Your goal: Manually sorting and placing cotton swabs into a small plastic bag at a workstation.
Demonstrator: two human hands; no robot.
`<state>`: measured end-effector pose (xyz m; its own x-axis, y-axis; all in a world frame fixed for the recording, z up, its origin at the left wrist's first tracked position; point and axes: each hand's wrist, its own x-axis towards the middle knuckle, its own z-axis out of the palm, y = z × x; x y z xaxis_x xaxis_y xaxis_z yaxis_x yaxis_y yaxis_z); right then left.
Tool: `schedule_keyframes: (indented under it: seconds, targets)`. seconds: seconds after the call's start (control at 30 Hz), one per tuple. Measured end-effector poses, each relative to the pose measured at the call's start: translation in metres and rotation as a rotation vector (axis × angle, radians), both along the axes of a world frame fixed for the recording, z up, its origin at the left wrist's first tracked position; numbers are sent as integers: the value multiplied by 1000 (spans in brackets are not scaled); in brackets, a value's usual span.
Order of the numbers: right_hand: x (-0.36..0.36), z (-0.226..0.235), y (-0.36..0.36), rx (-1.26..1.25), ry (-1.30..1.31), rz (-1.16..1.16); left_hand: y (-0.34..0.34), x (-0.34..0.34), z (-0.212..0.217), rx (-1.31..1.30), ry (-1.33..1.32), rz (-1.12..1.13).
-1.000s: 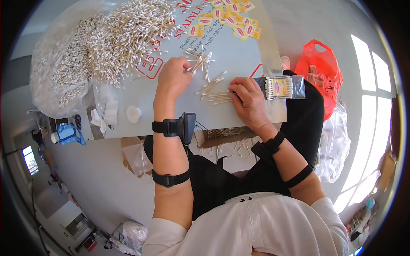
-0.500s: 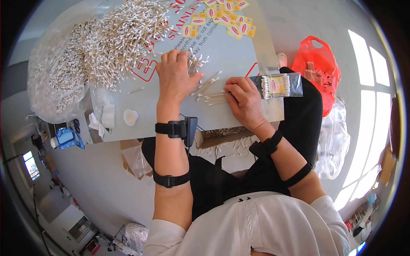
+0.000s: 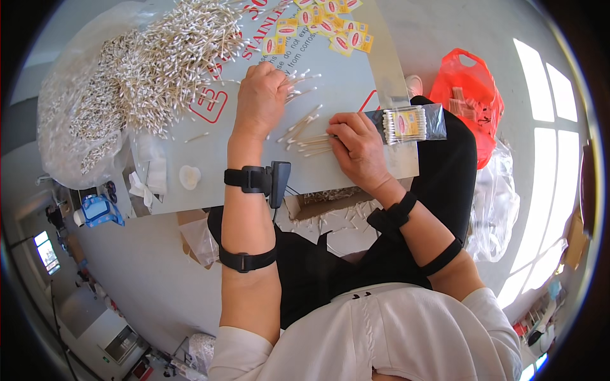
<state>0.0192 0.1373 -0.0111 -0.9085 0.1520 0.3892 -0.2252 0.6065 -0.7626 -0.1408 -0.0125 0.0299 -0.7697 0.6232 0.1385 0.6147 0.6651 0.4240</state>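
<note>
- In the lower middle of the frame, there is a white shirt [image 3: 330, 330], and above it black trousers [image 3: 305, 267].
- Right of the centre, the right hand [image 3: 361, 149] has its fingers curled, with their tips at one end of a few cotton swabs [image 3: 312, 146]; I cannot tell whether it pinches them or only rests there.
- Just beside this hand, toward the right, a flat pack of swabs [image 3: 405, 124] with a yellow card lies at the table [image 3: 222, 159] edge.
- In the upper middle, the left hand [image 3: 262, 98] bends its fingers beside a small loose heap of swabs [image 3: 304, 82]; its fingertips are partly hidden, so I cannot tell its grip.
- At the upper left, a large pile of swabs [image 3: 178, 70] spreads out from a clear plastic bag [image 3: 57, 120].
- At the top, yellow cards [image 3: 337, 25] lie scattered.
- At the right, a red bag [image 3: 470, 89] is beyond the table.
</note>
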Motion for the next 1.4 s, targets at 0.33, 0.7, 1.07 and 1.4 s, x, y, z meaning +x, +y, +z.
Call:
schedule_keyframes:
  seconds: [0.33, 0.7, 1.07, 1.4]
  targets:
    - [1, 5, 0, -41, 12, -32, 14, 42, -5, -1, 107, 13]
    - [-5, 11, 10, -244, -123, -95, -15, 27, -7, 271, -78, 212]
    - [-29, 3, 20, 209, -179, 6, -36, 99, -30, 143, 39, 517]
    - [-26, 4, 29, 277, -107, 24, -26, 81, -22, 87, 9, 207]
